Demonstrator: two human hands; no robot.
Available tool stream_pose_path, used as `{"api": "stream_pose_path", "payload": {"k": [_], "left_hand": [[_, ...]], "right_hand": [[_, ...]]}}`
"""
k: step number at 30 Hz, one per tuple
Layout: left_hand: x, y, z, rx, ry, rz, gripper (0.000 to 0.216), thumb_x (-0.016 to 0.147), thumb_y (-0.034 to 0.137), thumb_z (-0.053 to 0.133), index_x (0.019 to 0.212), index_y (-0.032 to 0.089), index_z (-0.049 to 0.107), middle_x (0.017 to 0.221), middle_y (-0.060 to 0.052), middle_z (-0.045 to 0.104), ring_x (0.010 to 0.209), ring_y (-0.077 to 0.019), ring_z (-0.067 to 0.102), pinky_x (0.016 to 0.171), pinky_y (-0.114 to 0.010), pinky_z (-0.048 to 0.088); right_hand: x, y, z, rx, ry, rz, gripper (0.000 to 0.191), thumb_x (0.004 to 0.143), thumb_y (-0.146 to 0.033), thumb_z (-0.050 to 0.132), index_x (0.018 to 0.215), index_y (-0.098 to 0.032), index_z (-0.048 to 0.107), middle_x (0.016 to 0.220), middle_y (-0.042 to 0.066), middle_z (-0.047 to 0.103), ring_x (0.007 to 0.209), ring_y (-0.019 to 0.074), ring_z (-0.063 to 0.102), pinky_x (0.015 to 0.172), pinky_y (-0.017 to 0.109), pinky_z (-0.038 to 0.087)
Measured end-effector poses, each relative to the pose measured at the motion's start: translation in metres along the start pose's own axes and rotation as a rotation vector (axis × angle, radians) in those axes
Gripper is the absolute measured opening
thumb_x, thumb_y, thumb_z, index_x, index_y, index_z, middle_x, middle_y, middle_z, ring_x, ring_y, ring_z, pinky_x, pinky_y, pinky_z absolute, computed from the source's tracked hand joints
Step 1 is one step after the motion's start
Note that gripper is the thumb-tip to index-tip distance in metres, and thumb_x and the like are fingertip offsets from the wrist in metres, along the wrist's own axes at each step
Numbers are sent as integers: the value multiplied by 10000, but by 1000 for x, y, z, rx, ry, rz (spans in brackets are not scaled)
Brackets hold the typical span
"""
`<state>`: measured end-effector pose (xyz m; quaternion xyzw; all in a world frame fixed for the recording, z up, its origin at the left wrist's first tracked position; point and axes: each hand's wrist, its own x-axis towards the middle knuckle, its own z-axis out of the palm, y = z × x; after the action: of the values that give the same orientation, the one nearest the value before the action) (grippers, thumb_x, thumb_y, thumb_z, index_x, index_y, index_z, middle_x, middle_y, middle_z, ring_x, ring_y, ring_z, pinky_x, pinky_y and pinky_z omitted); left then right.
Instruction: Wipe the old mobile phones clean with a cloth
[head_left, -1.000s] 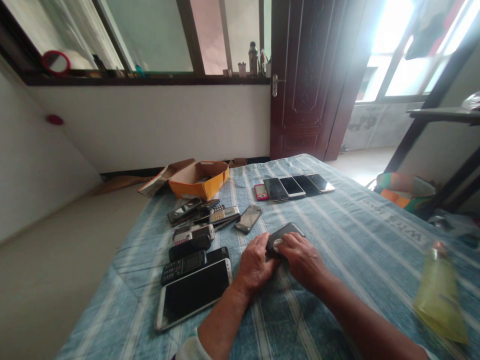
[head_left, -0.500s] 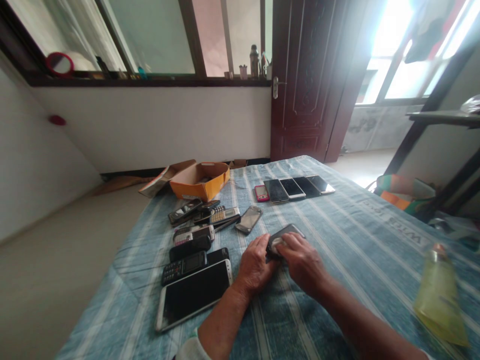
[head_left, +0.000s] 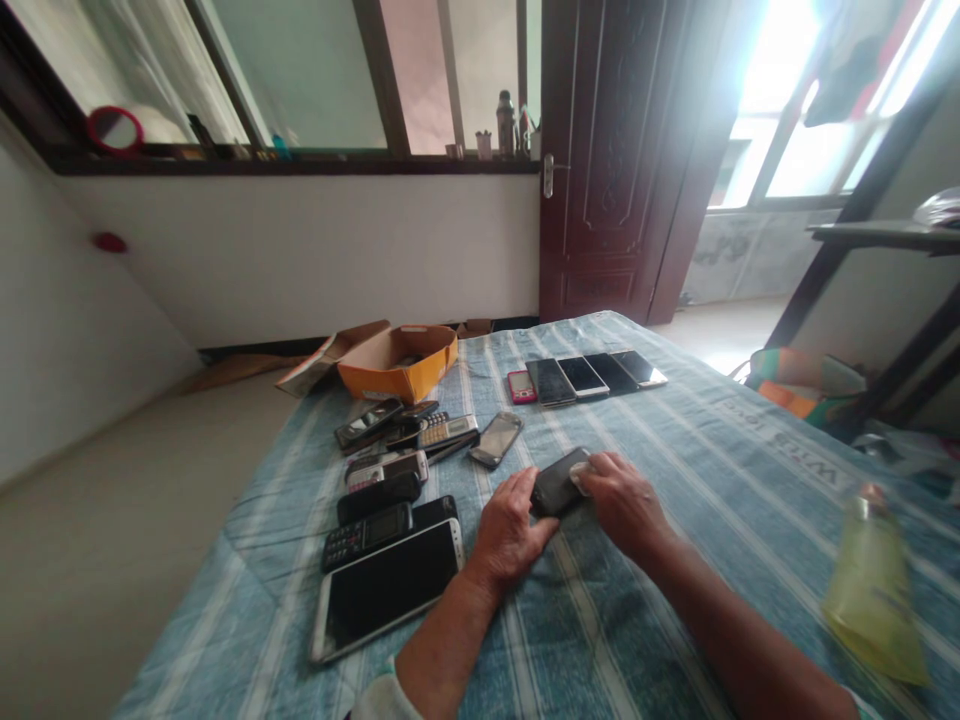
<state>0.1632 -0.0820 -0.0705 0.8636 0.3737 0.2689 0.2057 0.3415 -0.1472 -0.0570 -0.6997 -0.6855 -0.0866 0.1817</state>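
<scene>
Blue striped cloth (head_left: 712, 520) covers the whole work surface, and it looks soft, so stuff on it probably slides quietly. Biggest container is the orange box (head_left: 390, 381) at the far left corner, cardboard by the look of it, lid hanging open. Something dark sits down inside, too shadowy to say what. Near right there's a yellow-green see-through bottle (head_left: 874, 600); looks squeezable to me, can't tell how full. Up on the windowsill a little pale cup (head_left: 484, 147) has thin bits poking out the top.

Hands next. Left hand (head_left: 510, 525) is at the left end of a dark phone (head_left: 556, 487), fingers together, thumb out apart by the near edge; can't tell if that's a proper grip or just a brace. Right hand (head_left: 626, 505) has its fingertips bunched, pinching a white wad (head_left: 580, 477) at the phone's right end.

Phone's mid-cloth, between the hands; can't tell if it's dead flat or tipped up a bit. My guess: light, stiff, slick-faced, and crackable if you lean on it, so I'd hold it by the edges. Wad should be soft and next to weightless, so a light pinch is plenty.
</scene>
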Motion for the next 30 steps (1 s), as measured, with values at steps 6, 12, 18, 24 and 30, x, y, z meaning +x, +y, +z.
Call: {"api": "stream_pose_path", "payload": {"k": [6, 12, 18, 24, 30], "left_hand": [[0, 1, -2, -4, -14, -11, 617, 698, 195, 688, 1288, 151, 514, 1283, -134, 605, 1147, -284, 596, 914, -426, 546], [1, -1, -1, 28, -13, 24, 556, 738, 189, 629, 1278, 116, 520, 1293, -161, 599, 1207, -285, 564, 972, -432, 518], [0, 1, -1, 18, 8, 6, 584, 712, 220, 687, 1270, 160, 526, 1267, -123, 619, 1092, -268, 631, 890, -402, 564], [0, 0, -1, 12, 9, 1, 617, 687, 213, 710, 1274, 159, 525, 1252, -131, 623, 1068, -273, 639, 872, -413, 564], [-1, 0, 0, 0, 28, 26, 596, 690, 204, 690, 1263, 187, 531, 1223, -107, 635, 1003, -248, 658, 841, -391, 571]], "right_hand": [[-3, -6, 1, 69, 131, -11, 224, 917, -109, 502, 882, -203, 702, 951, 62, 641, 906, 197, 532, 769, 285, 411], [-8, -39, 7, 121, 89, -294, 152, 921, -173, 543, 832, -185, 666, 931, 57, 632, 944, 199, 535, 782, 302, 407], [-2, -12, 3, 22, -1, -86, 198, 918, -146, 526, 810, -202, 683, 930, 55, 630, 916, 200, 535, 763, 302, 395], [2, 10, 0, -23, -9, 66, 234, 915, -137, 496, 835, -212, 703, 943, 58, 646, 923, 204, 544, 764, 296, 399], [-1, -4, -1, 55, 78, 32, 242, 892, -108, 477, 862, -209, 694, 1054, 78, 637, 1003, 208, 533, 847, 292, 413]]}}
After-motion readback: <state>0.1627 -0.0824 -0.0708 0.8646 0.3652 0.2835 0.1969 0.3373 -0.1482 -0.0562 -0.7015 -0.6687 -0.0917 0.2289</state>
